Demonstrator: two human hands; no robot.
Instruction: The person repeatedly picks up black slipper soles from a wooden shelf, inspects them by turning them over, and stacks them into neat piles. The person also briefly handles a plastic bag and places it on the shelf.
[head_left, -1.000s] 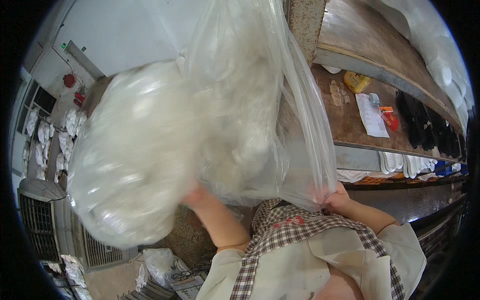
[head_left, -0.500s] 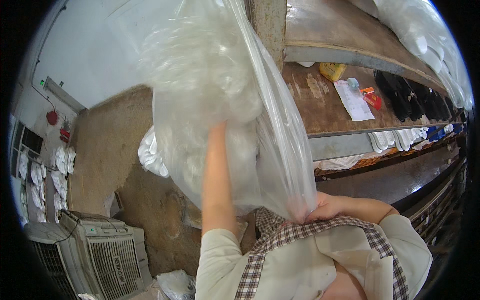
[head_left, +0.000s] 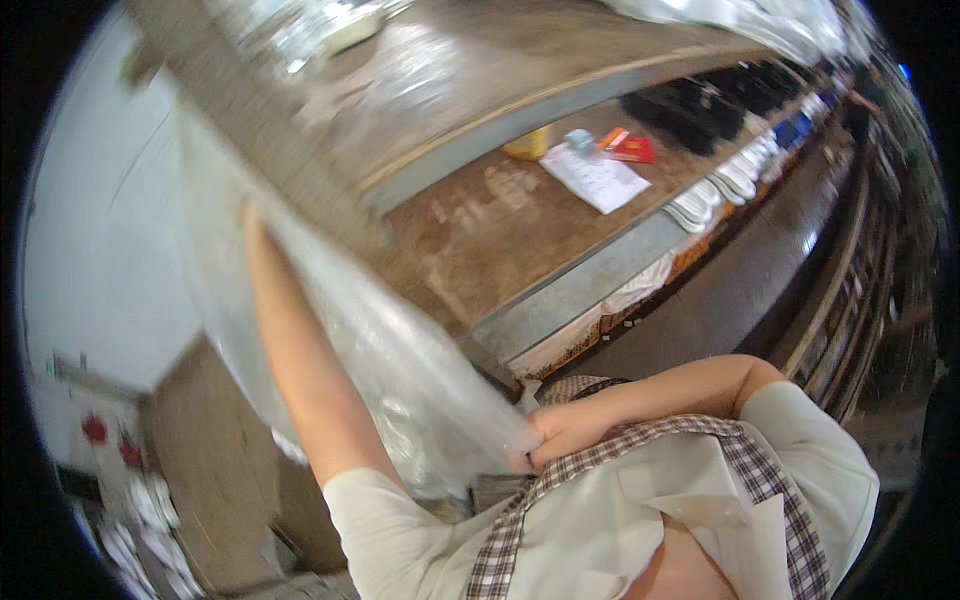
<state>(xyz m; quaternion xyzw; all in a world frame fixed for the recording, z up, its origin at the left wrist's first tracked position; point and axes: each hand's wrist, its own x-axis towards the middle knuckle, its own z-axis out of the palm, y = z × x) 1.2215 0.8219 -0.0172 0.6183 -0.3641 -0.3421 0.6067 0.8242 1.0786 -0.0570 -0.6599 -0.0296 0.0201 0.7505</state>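
A large clear plastic bag point(head_left: 400, 370) hangs crumpled in front of me, stretched from upper left down to my chest. My right hand point(head_left: 560, 432) is closed on the bag's lower edge, close to my plaid collar. My left arm is raised high along the bag. At the top, my left hand point(head_left: 252, 222) touches the plastic, but blur and the film hide its fingers. What is inside the bag is not clear from here.
A long wooden shelf unit point(head_left: 480, 230) runs across the view. On it lie a white sheet of paper point(head_left: 597, 178), a yellow thing point(head_left: 530, 145), a red thing point(head_left: 635, 150) and dark items point(head_left: 690, 105). White curved pieces point(head_left: 715, 192) are stacked on the lower level.
The bulging bag that filled the view has swung left and collapsed flatter. My left arm has stretched higher, my view has tilted toward the shelves, and my right hand stays on the bag's edge.
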